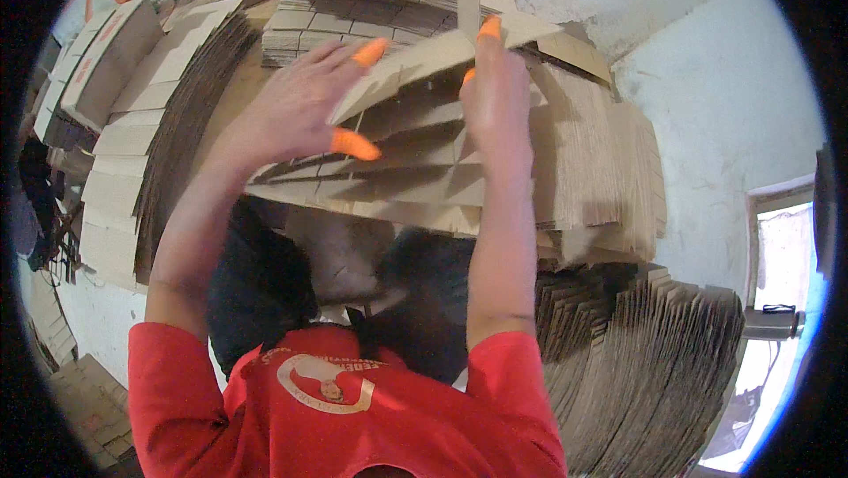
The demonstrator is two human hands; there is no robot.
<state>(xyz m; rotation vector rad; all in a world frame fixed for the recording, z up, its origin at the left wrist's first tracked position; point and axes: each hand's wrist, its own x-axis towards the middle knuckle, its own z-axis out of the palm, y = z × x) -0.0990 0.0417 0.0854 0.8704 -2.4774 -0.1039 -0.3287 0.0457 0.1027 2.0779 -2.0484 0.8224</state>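
Both hands, left hand [296,107] spread flat and right hand [495,94] pinching, steady the slotted cardboard divider [415,138], whose loosely interlocked strips could slip apart if tilted.

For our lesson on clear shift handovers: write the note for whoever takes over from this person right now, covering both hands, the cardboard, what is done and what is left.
Left hand: open, flat on the slotted cardboard sheet.
Right hand: gripping the sheet's upper edge.
The sheet is tilted above the pile of sheets in front.
Done: many sheets lie on the pile; more stacks stand around.
Left: this sheet is not yet flat on the pile.
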